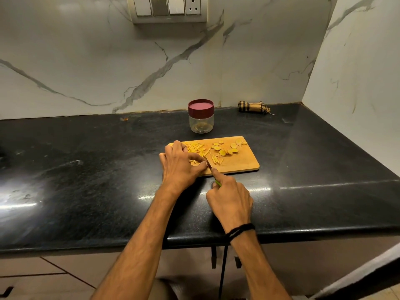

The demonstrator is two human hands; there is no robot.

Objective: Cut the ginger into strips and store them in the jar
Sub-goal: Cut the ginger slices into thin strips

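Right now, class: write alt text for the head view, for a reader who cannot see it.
The left hand steadies ginger on a cutting board while the right hand cuts it with a knife. A lidded jar stands behind.

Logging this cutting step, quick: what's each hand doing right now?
Left hand: fingers curled, holding a ginger piece down on the cutting board.
Right hand: closed, gripping the knife.
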